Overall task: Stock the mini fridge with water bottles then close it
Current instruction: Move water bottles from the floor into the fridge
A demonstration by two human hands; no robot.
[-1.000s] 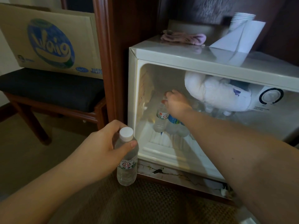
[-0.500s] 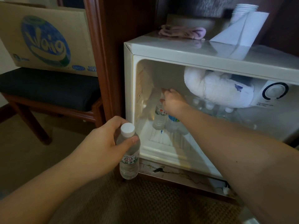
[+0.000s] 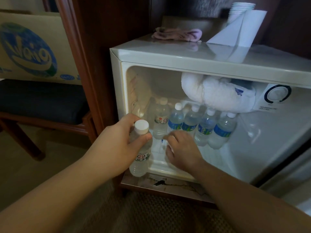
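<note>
The white mini fridge [image 3: 168, 55] stands open. My left hand [image 3: 116, 145] grips a clear water bottle [image 3: 140, 158] with a white cap, upright at the fridge's front left corner. My right hand [image 3: 181, 150] hovers over the fridge floor near the front, fingers loosely bent and holding nothing. Behind it a red-labelled bottle [image 3: 160, 120] stands at the left of the fridge floor, with a row of several blue-labelled bottles [image 3: 205, 126] to its right.
A frosted ice lump [image 3: 217, 95] hangs under the fridge's ceiling beside the thermostat dial [image 3: 277, 95]. On top lie a pink cloth [image 3: 178, 33] and a paper towel roll [image 3: 242, 29]. A cardboard box [image 3: 32, 47] sits on a chair [image 3: 42, 101] to the left.
My right hand has let go of the red-labelled bottle and drawn back toward the front of the fridge. My left hand has carried its bottle closer to the opening.
</note>
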